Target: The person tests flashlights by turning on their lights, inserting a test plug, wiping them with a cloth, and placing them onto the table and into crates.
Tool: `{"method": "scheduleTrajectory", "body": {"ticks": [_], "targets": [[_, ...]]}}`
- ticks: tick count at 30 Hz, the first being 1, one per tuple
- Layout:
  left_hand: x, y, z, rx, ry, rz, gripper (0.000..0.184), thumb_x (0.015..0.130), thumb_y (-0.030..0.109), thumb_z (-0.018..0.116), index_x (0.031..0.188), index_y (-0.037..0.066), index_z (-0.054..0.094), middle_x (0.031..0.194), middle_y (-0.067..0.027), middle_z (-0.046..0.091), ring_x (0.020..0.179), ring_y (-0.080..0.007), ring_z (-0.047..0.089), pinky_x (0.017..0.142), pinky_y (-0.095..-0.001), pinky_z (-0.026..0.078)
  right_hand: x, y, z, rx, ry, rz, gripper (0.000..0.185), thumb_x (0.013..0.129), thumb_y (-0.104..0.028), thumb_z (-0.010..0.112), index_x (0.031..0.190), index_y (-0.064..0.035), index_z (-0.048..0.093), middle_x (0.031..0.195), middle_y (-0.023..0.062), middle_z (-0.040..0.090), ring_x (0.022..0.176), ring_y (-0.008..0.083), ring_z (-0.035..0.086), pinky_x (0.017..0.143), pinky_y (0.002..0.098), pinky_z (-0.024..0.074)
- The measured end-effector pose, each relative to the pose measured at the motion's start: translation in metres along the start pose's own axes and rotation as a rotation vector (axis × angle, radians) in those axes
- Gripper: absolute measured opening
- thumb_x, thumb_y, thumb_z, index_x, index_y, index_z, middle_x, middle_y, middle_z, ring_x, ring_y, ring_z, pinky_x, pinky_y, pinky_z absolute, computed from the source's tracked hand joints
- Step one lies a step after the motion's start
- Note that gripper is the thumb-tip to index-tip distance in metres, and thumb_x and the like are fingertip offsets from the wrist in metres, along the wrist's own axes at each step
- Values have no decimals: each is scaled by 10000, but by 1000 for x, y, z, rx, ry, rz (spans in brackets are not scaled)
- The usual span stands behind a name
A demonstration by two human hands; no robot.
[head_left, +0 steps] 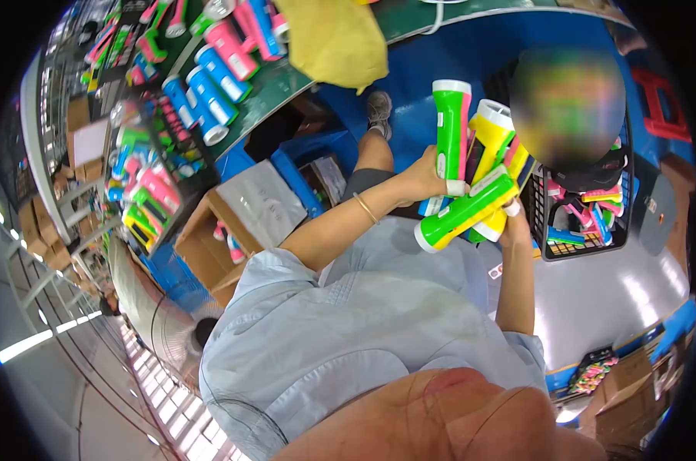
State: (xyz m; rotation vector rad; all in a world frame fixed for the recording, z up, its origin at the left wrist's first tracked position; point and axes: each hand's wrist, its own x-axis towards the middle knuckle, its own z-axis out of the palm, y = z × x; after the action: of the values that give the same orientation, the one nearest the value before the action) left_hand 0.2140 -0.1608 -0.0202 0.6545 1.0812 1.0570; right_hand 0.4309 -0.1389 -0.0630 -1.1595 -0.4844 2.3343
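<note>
Several toy flashlights are bunched between my two hands, upper right of centre. My left hand [425,177] is closed round a green and pink flashlight [452,127] with a white end, which stands nearly upright. My right hand [515,224] is closed at the lower right of the bunch, its fingers partly hidden behind the flashlights. A green and yellow flashlight [471,207] lies slanted across the front, close to both hands. Behind it a yellow flashlight [492,132] shows its white ribbed end. More yellow pieces are partly covered.
Blue flashlights [211,96] and pink ones lie on the green table [275,86], beside a yellow cloth [336,42]. A black crate [582,250] of flashlights stands right, near a person's blurred head. Left are another filled crate [182,157] and an open cardboard box [198,238].
</note>
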Motion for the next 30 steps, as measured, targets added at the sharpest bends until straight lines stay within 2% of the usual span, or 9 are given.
{"method": "scheduleTrajectory", "body": {"ticks": [4, 6, 8, 11, 12, 20, 24, 27, 30], "targets": [[48, -63, -39, 34, -62, -214, 491, 710, 130, 736, 1127, 23, 500, 988, -47, 583, 865, -118, 573, 761, -273, 486, 68, 39, -42, 112, -46, 65, 726, 736, -423, 708, 1273, -46, 395, 1168, 101, 544, 1058, 239, 559, 906, 391, 466], [74, -70, -64, 95, -96, -386, 650, 760, 147, 686, 1299, 64, 333, 1130, -65, 527, 1028, -151, 543, 842, -300, 480, 111, 45, -45, 172, -109, 60, 686, 759, -409, 691, 1264, -43, 406, 1156, 109, 553, 1041, 241, 572, 905, 392, 471], [99, -78, -83, -198, -108, -329, 717, 745, 217, 717, 1320, 63, 317, 1183, -85, 513, 1070, -175, 531, 875, -325, 473, 163, 51, -49, 185, -121, 20, 649, 784, -393, 671, 1261, -39, 410, 1159, 123, 555, 1036, 249, 578, 902, 400, 476], [154, -107, -149, 39, -82, -229, 815, 737, 326, 718, 1370, 69, 274, 1268, -96, 458, 1138, -187, 485, 927, -334, 436, 246, 46, -44, 189, -193, 50, 653, 792, -398, 663, 1265, -23, 415, 1168, 146, 553, 1045, 262, 574, 899, 406, 473], [170, -108, -167, 43, -28, -262, 703, 780, 242, 677, 1346, 65, 300, 1224, -101, 492, 1105, -192, 505, 910, -329, 439, 274, 43, -39, 162, -196, 62, 654, 793, -404, 662, 1263, -21, 418, 1159, 148, 557, 1038, 261, 577, 898, 403, 473], [302, -145, -384, 42, 273, -286, 510, 880, 365, 558, 1281, 76, 435, 1146, -59, 553, 998, -157, 556, 855, -317, 475, 527, 48, 10, 54, -481, 51, 598, 783, -424, 670, 1224, -71, 476, 1111, 102, 588, 986, 233, 586, 885, 382, 462], [334, -154, -478, 258, 377, -60, 483, 897, 381, 518, 1275, 87, 451, 1149, -71, 562, 1005, -163, 565, 823, -317, 486, 667, 80, 43, 32, -565, 138, 582, 761, -484, 667, 1191, -126, 506, 1079, 68, 598, 956, 213, 589, 878, 374, 462], [341, -166, -537, 778, 340, 356, 515, 883, 375, 533, 1313, 122, 407, 1262, -89, 477, 1100, -208, 511, 871, -308, 451, 757, 116, 70, 97, -520, -53, 503, 773, -413, 676, 1181, -162, 525, 1060, 53, 598, 905, 203, 599, 803, 362, 488], [355, -166, -546, 578, 603, 178, 584, 857, 362, 550, 1365, 177, 326, 1361, -106, 370, 1189, -265, 433, 921, -367, 411, 777, 123, 99, -211, -264, -332, 508, 791, -278, 663, 1215, -63, 482, 1062, 85, 579, 924, 220, 588, 776, 341, 480]]}}
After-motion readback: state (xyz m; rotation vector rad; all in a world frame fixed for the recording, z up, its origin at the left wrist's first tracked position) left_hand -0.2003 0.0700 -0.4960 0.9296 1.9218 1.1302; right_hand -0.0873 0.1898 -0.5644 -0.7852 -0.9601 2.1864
